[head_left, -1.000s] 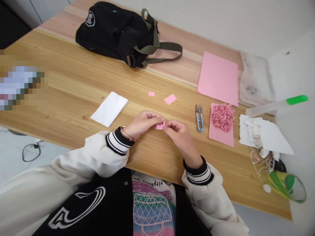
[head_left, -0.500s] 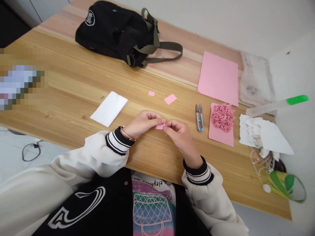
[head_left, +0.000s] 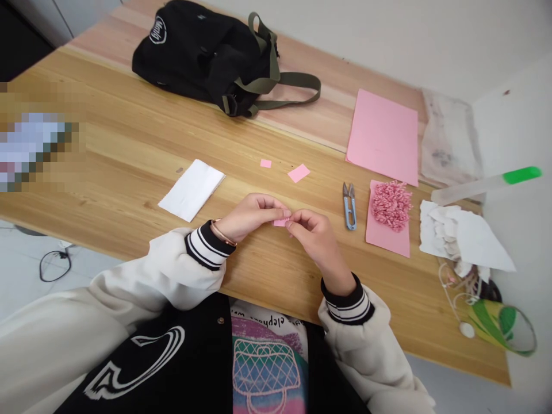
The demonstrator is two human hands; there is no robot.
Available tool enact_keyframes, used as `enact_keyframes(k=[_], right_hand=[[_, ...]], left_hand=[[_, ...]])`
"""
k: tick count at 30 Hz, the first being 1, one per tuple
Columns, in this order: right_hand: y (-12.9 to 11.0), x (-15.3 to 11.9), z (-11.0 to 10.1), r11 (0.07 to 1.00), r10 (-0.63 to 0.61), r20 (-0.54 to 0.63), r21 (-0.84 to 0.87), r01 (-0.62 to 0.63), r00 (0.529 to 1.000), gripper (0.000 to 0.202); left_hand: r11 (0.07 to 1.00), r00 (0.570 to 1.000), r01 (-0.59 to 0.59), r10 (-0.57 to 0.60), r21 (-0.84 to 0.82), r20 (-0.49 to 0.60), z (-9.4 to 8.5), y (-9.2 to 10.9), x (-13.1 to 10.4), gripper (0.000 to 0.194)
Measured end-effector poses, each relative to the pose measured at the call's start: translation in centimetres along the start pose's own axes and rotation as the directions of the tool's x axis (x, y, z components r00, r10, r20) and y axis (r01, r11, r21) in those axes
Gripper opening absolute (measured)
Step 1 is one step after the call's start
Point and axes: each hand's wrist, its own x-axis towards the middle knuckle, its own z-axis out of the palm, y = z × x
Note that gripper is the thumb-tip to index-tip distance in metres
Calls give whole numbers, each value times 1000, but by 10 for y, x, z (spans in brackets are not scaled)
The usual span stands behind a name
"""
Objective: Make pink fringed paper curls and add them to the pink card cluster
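Between my two hands is a small pink paper piece [head_left: 281, 222], mostly covered by my fingers. My left hand [head_left: 255, 215] pinches its left side with thumb and forefinger. On the other side my right hand [head_left: 314, 231] grips the right edge, its fingertips touching or nearly touching the left ones. Beyond the hands lie two more pink paper pieces, a tiny one [head_left: 265, 164] and a larger one [head_left: 299, 173]. Blue-handled thread snips [head_left: 349, 207] rest right of my right hand, blades pointing away. A folded white paper [head_left: 192, 191] lies past my left wrist.
Pink yarn-like strands [head_left: 391, 206] sit on a pink sheet [head_left: 388, 244] at right, with a larger pink sheet [head_left: 383, 138] behind. White scraps [head_left: 470, 236], a green-capped tube [head_left: 487, 185] and a yellow-green container [head_left: 495, 325] line the right edge. A black bag [head_left: 202, 57] lies at the back.
My left thumb now covers more of the pink piece, and the dark marks seen on it before are hidden. Both hands stay in nearly the same place.
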Motion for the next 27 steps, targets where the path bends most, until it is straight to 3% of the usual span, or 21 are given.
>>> enact_keyframes(k=[5, 27], right_hand=[[0, 0, 0, 1000, 2, 2, -2, -2, 1000, 10], [1, 0, 0, 1000, -3, -6, 1, 3, 1000, 8]], left_hand=[[999, 999, 19, -20, -30, -35, 1, 0, 0, 13], [999, 1000, 5, -4, -43, 12, 0, 0, 0, 13]])
